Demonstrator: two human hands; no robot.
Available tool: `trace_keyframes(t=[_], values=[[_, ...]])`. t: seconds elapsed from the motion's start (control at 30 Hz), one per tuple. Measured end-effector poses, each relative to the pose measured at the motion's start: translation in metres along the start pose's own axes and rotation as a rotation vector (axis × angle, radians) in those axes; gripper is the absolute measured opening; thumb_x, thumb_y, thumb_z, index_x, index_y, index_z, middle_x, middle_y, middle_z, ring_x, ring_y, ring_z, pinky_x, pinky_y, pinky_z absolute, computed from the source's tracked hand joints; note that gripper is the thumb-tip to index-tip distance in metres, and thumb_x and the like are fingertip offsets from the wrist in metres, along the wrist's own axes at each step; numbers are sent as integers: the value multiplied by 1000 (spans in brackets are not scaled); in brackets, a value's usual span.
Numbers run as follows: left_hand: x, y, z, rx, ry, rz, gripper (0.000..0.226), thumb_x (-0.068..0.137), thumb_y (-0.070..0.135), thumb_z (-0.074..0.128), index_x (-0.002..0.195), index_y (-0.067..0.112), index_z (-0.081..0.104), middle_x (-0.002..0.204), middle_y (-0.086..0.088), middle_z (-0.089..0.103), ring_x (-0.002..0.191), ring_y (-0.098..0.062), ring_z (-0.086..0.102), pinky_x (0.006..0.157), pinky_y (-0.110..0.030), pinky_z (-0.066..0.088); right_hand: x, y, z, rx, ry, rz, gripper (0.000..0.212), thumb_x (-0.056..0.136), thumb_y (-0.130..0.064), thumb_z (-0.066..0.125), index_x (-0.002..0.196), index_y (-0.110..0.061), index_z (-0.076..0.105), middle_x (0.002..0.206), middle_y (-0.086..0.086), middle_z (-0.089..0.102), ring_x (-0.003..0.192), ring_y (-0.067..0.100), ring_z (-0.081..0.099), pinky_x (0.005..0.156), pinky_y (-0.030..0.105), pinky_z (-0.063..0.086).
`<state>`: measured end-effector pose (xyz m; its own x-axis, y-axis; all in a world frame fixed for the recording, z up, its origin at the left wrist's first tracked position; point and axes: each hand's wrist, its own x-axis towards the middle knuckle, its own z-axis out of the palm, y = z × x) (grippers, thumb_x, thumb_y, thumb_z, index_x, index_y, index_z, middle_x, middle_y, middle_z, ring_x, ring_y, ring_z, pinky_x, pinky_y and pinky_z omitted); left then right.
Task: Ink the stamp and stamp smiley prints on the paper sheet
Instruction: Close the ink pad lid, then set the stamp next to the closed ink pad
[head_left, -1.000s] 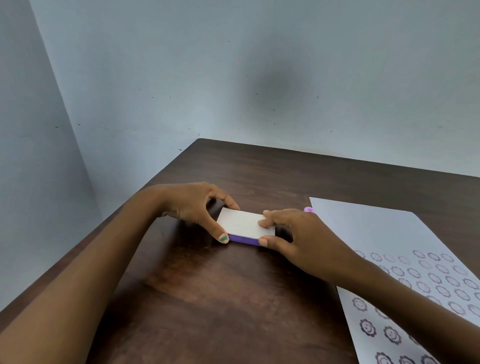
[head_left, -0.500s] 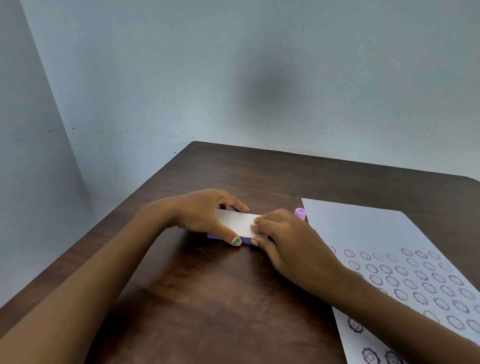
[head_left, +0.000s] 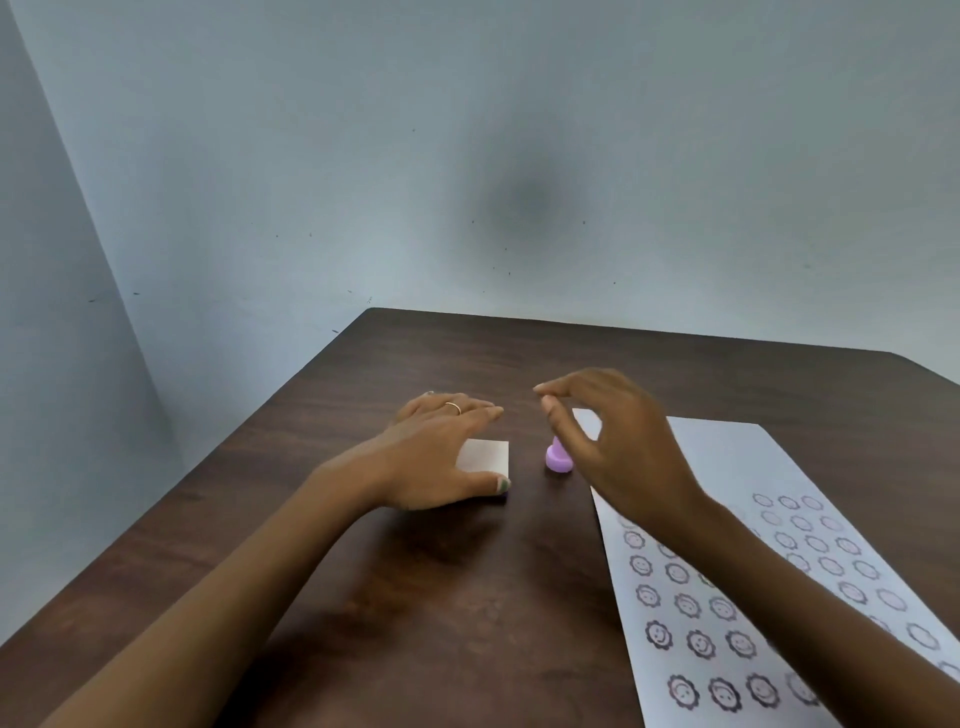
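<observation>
A flat ink pad with a white lid (head_left: 488, 454) lies on the dark wooden table (head_left: 447, 597). My left hand (head_left: 441, 457) rests over its left part, thumb at the near edge, fingers spread flat. A small purple stamp (head_left: 557, 458) stands just right of the pad, partly hidden by my right hand (head_left: 608, 441). That hand hovers above the stamp with fingers apart, holding nothing. The white paper sheet (head_left: 727, 467) lies at the right, covered with several rows of smiley prints.
The table stands in a corner between pale blue walls (head_left: 467, 156). Its left edge runs diagonally toward me, and the far edge lies just beyond the hands.
My right hand has let go of the ink pad and lifted off to the right, uncovering the purple stamp. My left hand has flattened over the pad. The view has tilted upward.
</observation>
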<state>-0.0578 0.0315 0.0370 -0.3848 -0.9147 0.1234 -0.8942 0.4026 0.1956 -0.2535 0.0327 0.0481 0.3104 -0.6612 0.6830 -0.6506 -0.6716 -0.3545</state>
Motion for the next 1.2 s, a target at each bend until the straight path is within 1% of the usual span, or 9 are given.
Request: trace_keyframes(t=[0.07, 0.17, 0.3, 0.43, 0.63, 0.9, 0.97, 1.07, 1.2], values=[[-2, 9, 3, -7, 24, 14, 74, 87, 53, 49, 148, 24, 19, 156, 4, 22, 143, -11, 12, 114, -29, 3, -5, 11, -6, 25, 21, 69, 15, 87, -18, 56, 98, -16, 68, 100, 1, 70, 92, 11, 59, 85, 27, 46], [-10, 16, 12, 25, 37, 11, 71, 90, 52, 43, 148, 22, 16, 157, 3, 18, 144, -11, 10, 114, -30, 0, -17, 23, -7, 25, -34, 141, 21, 87, -23, 58, 106, -18, 65, 110, 0, 68, 97, 9, 57, 88, 29, 48], [-23, 27, 31, 32, 44, -108, 78, 89, 60, 33, 149, 23, 1, 159, 2, -5, 144, -14, -10, 114, -35, -9, -26, 34, -4, -12, -102, 133, 26, 85, -27, 61, 110, -19, 62, 114, 1, 66, 96, 5, 53, 87, 27, 48], [-30, 33, 44, 27, -2, -213, 82, 88, 65, 27, 148, 21, -8, 158, 1, -12, 143, -14, -17, 114, -38, -14, -27, 43, -1, -3, -179, 122, 30, 83, -25, 64, 112, -19, 60, 117, 1, 63, 97, 8, 56, 87, 29, 50], [-17, 32, 51, 51, 84, -222, 83, 85, 69, 22, 147, 23, -11, 158, 5, -13, 141, -10, -20, 113, -34, -17, -17, 57, 5, 59, -228, 78, 28, 82, -25, 65, 109, -18, 62, 108, 1, 67, 91, 7, 56, 82, 25, 48], [4, 31, 54, 2, 151, -184, 81, 78, 76, 11, 143, 36, -16, 152, 19, -21, 135, 4, -28, 110, -24, -22, 7, 82, 17, 216, -316, 25, 23, 78, -26, 68, 97, -13, 64, 90, 2, 72, 79, 11, 64, 72, 32, 55], [8, 33, 53, -7, 148, -183, 82, 79, 73, 16, 146, 31, -6, 155, 16, -12, 139, 1, -20, 113, -27, -14, 16, 90, 18, 258, -346, 41, 19, 78, -29, 67, 92, -16, 63, 87, -2, 71, 77, 10, 63, 70, 30, 54], [11, 36, 51, -30, 144, -162, 81, 82, 63, 34, 146, 17, 22, 155, 2, 18, 143, -13, 8, 113, -36, 5, 25, 93, 20, 308, -398, 70, 15, 78, -31, 64, 89, -21, 61, 83, -7, 69, 76, 8, 61, 66, 28, 51], [14, 37, 50, -43, 122, -181, 82, 81, 60, 43, 146, 12, 26, 155, -4, 23, 143, -19, 14, 112, -41, 12, 24, 86, 18, 234, -433, 161, 13, 80, -35, 59, 89, -26, 56, 84, -10, 67, 76, 6, 60, 65, 26, 53]])
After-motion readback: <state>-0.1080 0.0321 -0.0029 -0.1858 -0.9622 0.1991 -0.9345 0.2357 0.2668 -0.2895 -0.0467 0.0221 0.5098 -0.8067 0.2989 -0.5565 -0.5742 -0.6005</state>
